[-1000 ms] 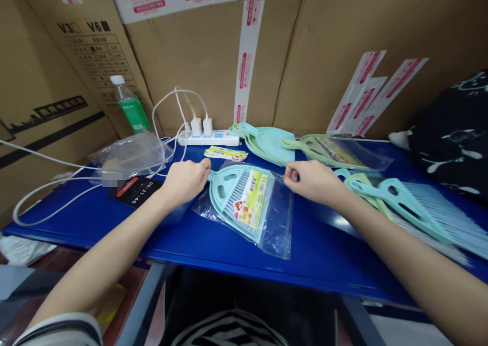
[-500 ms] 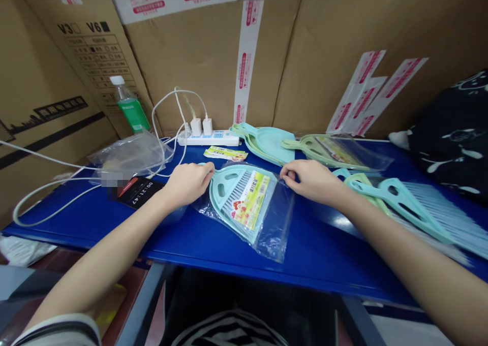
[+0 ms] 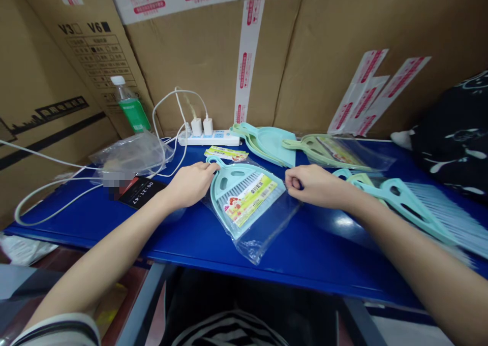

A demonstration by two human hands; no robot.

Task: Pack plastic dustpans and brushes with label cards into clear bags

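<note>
Through the head camera I see a pale turquoise plastic dustpan-and-brush set lying about midway along the glossy blue table, its looped handle toward the far edge. It sits inside a clear plastic bag whose lowest corner comes close to the near edge, and a yellow-green printed card shows over the bristles.

I have the left hand closed narrow, thumb and fingers together on the set by its handle. The right hand is curled with fingertips at the bag's right border; I cannot tell whether they pinch the film.

Along the far edge I make out a white power strip, overlapping turquoise and green plastic dustpans and a bagged pale green dustpan set. Loose long-bristled brushes with turquoise plastic handles lie toward the right end. Toward the left end I see a black phone showing a timer, with a crumpled clear plastic bag beyond it, near the far left corner.
</note>
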